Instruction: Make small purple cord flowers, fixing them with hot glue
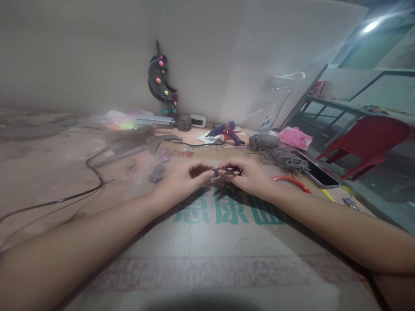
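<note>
My left hand (189, 177) and my right hand (249, 176) meet over the cardboard with green printed characters (230, 211). Between both sets of fingertips is a small dark purplish piece (231, 171), closely pinched; blur and the fingers hide its exact kind. Left of my left hand lies a grey-purple clump (157, 172), with a small purple piece (164, 155) just beyond it. Grey yarn (285, 160) lies loosely in a heap past my right hand, beside a wound grey skein (263, 141). Near my right wrist is a red curved handle (293, 183).
A blue glue gun (227, 131) rests behind my hands, its lit dot showing. A black cable (94, 183) crosses the left side. A phone (319, 170), pink bag (295, 138) and clear bottle (274, 106) stand right. A yarn-wrapped crescent (155, 80) hangs on the wall.
</note>
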Motion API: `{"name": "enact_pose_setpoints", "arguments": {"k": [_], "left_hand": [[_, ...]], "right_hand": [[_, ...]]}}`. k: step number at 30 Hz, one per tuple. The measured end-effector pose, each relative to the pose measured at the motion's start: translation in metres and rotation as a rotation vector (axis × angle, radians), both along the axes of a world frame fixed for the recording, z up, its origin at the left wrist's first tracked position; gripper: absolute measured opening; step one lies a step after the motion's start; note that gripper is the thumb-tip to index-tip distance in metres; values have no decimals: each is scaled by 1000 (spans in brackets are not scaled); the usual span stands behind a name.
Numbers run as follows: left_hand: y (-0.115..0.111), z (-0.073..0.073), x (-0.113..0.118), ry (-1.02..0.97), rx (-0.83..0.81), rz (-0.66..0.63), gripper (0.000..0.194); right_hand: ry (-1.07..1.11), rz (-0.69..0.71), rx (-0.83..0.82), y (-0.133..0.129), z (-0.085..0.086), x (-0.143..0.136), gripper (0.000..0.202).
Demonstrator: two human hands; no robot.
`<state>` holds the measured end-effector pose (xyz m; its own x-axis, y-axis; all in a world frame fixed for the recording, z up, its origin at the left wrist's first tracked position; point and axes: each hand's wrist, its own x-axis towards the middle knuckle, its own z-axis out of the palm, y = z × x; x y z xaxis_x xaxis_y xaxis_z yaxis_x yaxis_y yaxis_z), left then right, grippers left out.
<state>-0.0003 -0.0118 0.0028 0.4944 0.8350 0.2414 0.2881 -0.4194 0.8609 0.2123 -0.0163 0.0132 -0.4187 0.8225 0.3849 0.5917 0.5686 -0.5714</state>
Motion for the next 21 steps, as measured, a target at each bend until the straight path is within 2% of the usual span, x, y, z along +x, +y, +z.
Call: {"name": "enact_pose_setpoints", "arguments": {"k": [8, 12, 16, 21], "left_hand": [[-1, 4, -1, 109, 83, 72, 28], [0, 4, -1, 74, 43, 29, 33], [2, 1, -1, 85, 21, 5, 40], [3, -4, 0, 49, 3, -29, 32]], "right_hand": [[-6, 20, -15, 0, 1, 0, 15], [11, 1, -50, 2, 1, 0, 16], [67, -60, -109, 3, 1, -1, 25], [83, -68, -159, 3, 2, -1, 32]]}}
